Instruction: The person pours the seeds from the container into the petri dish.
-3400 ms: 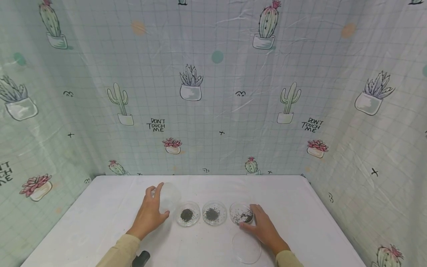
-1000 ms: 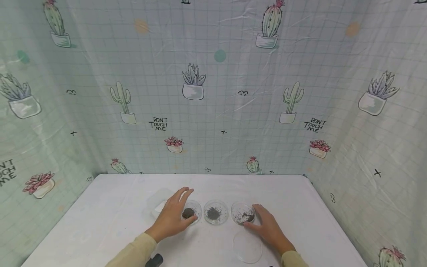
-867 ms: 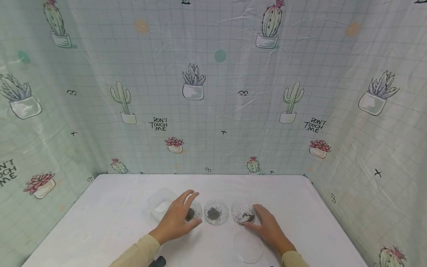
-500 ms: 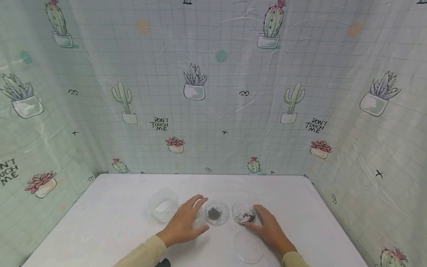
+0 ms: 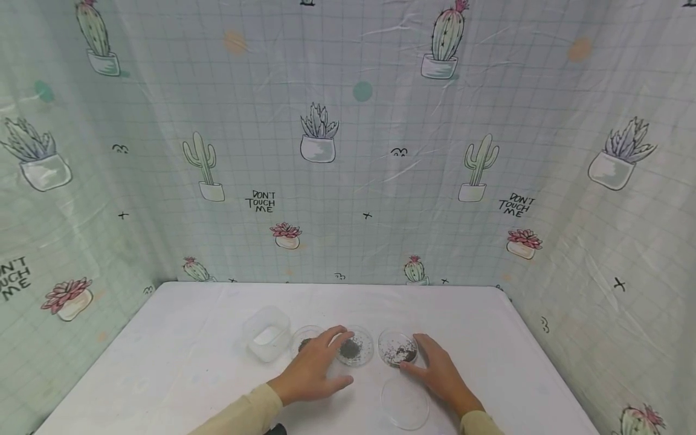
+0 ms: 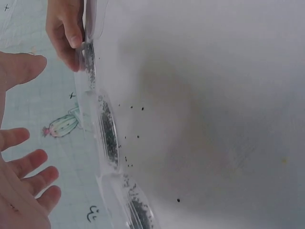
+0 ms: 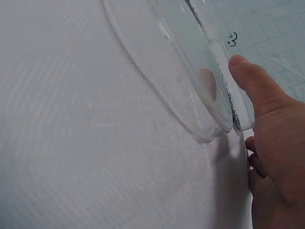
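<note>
Three clear petri dishes with dark grains stand in a row on the white table. Around the near right edge of the right petri dish [image 5: 390, 348], my right hand [image 5: 439, 373] curls thumb and fingers; its thumb [image 7: 255, 81] lies along the dish's side in the right wrist view. My left hand [image 5: 314, 370] is spread above the row, holding nothing. It covers part of the left petri dish [image 5: 306, 331] and overlaps the edge of the middle petri dish [image 5: 357, 353]. In the left wrist view its fingers [image 6: 34, 165] are apart from the dishes.
A clear round lid [image 5: 405, 406] lies in front of the right dish. Left of the row stands a translucent plastic tub [image 5: 266, 334]. Part of a black object [image 5: 278, 429] shows at the bottom edge. Stray grains [image 6: 142, 109] dot the tabletop. A cactus-print curtain [image 5: 348, 211] surrounds the table.
My left hand has left the plastic tub and moved right, past the left dish to the middle one. The right hand stays at the right dish.
</note>
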A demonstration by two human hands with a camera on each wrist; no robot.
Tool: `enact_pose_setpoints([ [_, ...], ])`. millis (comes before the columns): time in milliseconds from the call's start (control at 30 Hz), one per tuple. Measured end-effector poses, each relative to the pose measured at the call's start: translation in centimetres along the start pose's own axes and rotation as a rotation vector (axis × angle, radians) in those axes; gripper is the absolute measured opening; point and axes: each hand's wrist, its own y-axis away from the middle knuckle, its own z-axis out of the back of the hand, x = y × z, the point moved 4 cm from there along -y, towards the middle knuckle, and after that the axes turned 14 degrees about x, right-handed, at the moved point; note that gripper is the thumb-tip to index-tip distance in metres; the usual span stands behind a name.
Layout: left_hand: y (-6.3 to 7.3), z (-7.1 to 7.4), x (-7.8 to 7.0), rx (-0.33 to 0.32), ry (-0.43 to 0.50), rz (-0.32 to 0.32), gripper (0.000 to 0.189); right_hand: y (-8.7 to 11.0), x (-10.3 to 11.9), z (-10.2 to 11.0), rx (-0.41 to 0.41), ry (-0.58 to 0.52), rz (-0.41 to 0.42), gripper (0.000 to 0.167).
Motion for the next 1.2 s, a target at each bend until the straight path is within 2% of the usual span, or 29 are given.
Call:
enact_pose_setpoints([
  [300, -0.6, -1.2, -1.4, 0.03, -0.054, -0.118, 0.075, 0.2, 0.2, 0.1, -0.009, 0.0, 0.003, 0.084],
  [533, -0.9, -1.9, -2.3, 0.052, -0.085, -0.28, 0.064, 0.2, 0.3, 0.0, -0.01, -0.008, 0.0, 0.084],
  [800, -1.1, -3.4, -3.3, 0.173, -0.162, -0.445, 0.06, 0.3, 0.3, 0.1, -0.009, 0.0, -0.021, 0.084],
  [900, -1.1, -3.9, -3.9, 0.212, -0.221, -0.493, 0.061, 0.3, 0.3, 0.1, -0.014, 0.004, -0.013, 0.084],
  [1033, -1.0, -4.5, -4.4, 0.259, -0.295, -0.525, 0.06, 0.3, 0.3, 0.1, -0.018, 0.01, -0.011, 0.084],
  [1200, -0.9, -4.7, -4.6, 0.295, -0.313, -0.52, 0.056, 0.3, 0.3, 0.1, -0.017, 0.011, -0.01, 0.084],
])
